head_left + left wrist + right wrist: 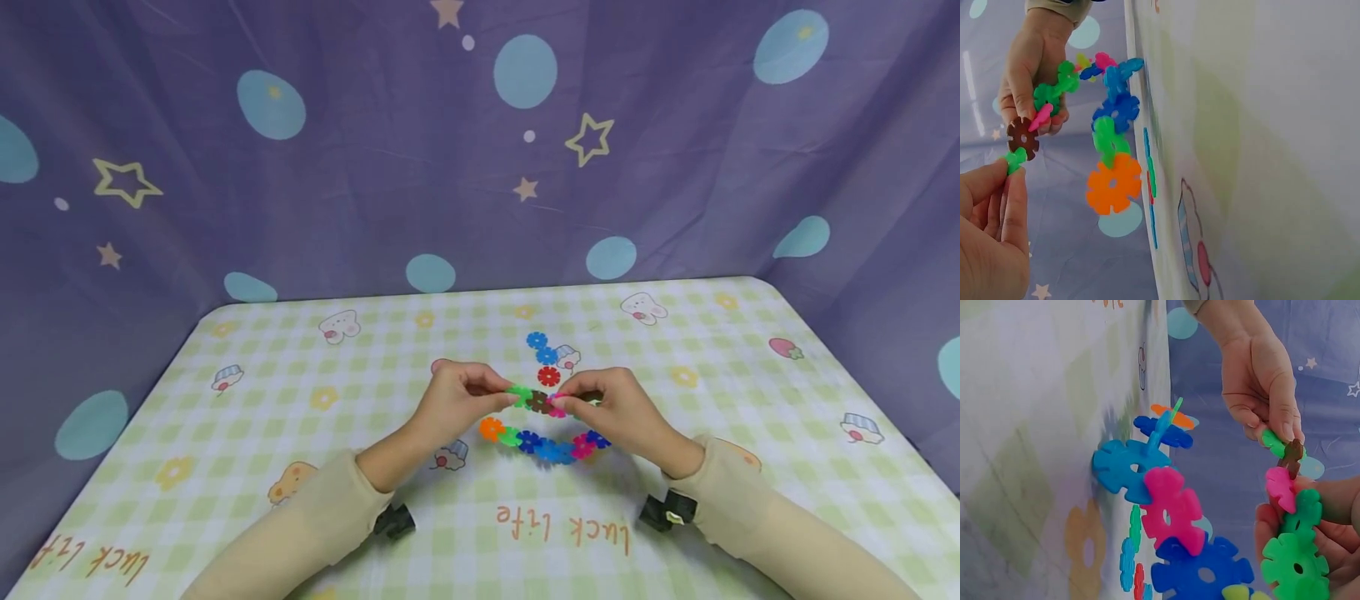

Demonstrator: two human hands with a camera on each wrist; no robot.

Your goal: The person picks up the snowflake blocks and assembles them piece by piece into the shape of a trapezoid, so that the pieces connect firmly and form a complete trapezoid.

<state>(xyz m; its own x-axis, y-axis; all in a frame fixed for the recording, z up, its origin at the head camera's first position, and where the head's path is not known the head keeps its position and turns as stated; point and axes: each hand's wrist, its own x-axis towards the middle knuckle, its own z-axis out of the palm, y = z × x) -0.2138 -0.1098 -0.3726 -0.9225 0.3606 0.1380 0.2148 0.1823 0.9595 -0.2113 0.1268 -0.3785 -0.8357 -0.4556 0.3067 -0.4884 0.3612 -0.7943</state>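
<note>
A chain of flower-shaped interlocking plastic discs hangs between both hands and curves round nearer the body to a free end, an orange disc [1114,184]. At its other end my left hand [465,396] pinches a light green disc [1016,159] between thumb and fingers. Joined to that is a brown disc [1023,137], then a pink disc [1281,487]. My right hand [615,404] grips the chain around the pink disc and a darker green disc [1302,512]. Fingers partly hide this stretch. Blue, pink and green discs make up the lower curve.
Beyond the hands, loose discs lie on the checked tablecloth [375,367]: two blue ones, the farther [537,340] and the nearer [547,356], and a red disc [549,377]. A purple curtain [450,167] hangs behind the table.
</note>
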